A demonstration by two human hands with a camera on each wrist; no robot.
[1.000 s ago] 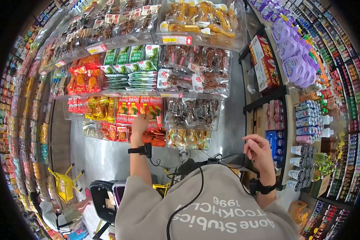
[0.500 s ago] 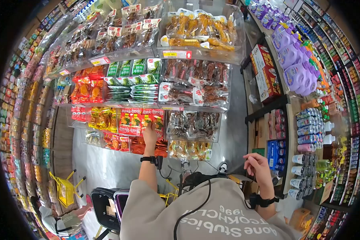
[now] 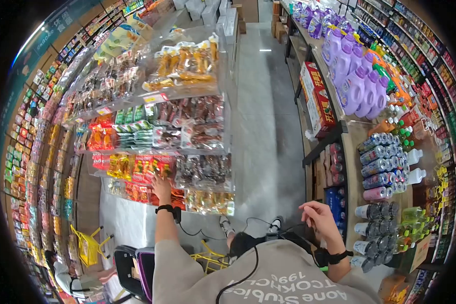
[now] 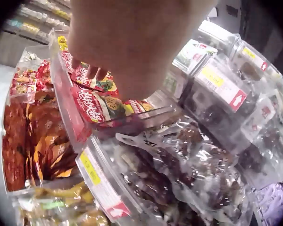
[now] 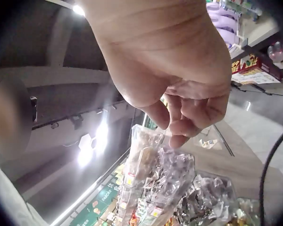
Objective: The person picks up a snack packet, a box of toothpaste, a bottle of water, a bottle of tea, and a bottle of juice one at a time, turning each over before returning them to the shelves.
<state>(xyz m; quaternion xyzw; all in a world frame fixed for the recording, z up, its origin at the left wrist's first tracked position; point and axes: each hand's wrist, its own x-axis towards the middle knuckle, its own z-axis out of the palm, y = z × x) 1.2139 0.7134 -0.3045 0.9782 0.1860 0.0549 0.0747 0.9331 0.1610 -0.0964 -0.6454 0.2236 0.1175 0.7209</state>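
My left hand reaches over the bin of red packets on a lower shelf tier. Seen from the left wrist, the hand covers part of the bin, its fingertips against or just above the red packets; contact is unclear, and none is visibly lifted. Dark meat packs lie in the adjoining bin, orange-brown packs in another. My right hand hangs away from the goods, holding nothing. In the right wrist view that hand has loosely curled fingers.
Purple detergent bottles, a red carton and drink cans line the right-hand shelf. A grey aisle floor runs between the displays. At lower left are a yellow stool, a black basket and another person.
The head view has turned, showing more aisle on the right, with the display shifted left. My left hand remains over the red packets; my right hand stays raised and empty.
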